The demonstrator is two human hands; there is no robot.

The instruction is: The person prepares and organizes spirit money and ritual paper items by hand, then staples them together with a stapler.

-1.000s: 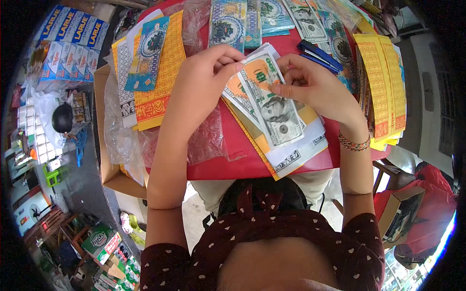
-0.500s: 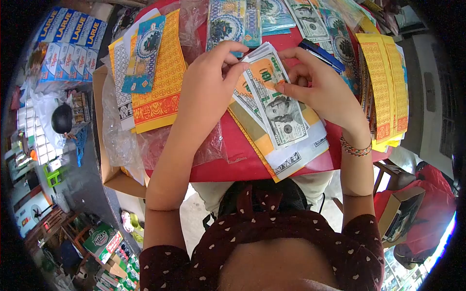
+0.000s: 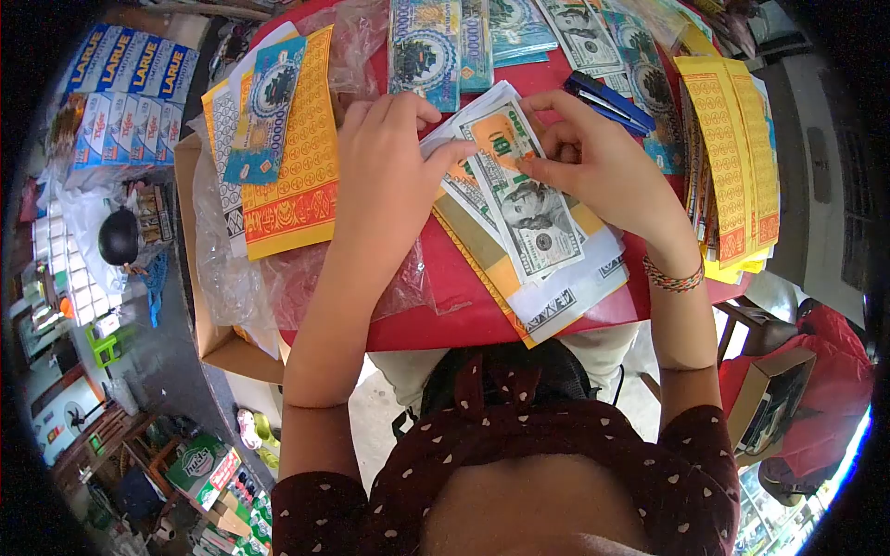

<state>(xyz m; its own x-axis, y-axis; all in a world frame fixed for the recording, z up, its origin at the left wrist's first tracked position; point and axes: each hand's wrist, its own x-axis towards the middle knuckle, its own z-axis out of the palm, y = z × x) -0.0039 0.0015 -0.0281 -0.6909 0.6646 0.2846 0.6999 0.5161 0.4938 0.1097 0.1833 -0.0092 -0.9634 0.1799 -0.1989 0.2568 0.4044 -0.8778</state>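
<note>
A sheaf of printed dollar notes (image 3: 533,222), with white paper beneath, lies tilted over yellow and white paper sheets (image 3: 556,310) at the table's front. My right hand (image 3: 607,162) pinches the sheaf's right edge between thumb and bent fingers. At the sheaf's upper left, my left hand (image 3: 385,157) has its thumb stretched onto the notes, apart from its fingers. Its fingertips are near blue printed notes (image 3: 424,56). Just beyond my right hand sits a blue stapler (image 3: 612,104).
Yellow patterned papers (image 3: 295,199) with a blue note on top lie left on the red table (image 3: 408,329), near clear plastic wrap (image 3: 394,287). More yellow papers (image 3: 732,157) are stacked right. A cardboard box (image 3: 227,352) stands at the left edge.
My left hand has shifted left and slightly down, and its fingers have come away from the sheaf's top corner. My right hand keeps its pinch on the notes.
</note>
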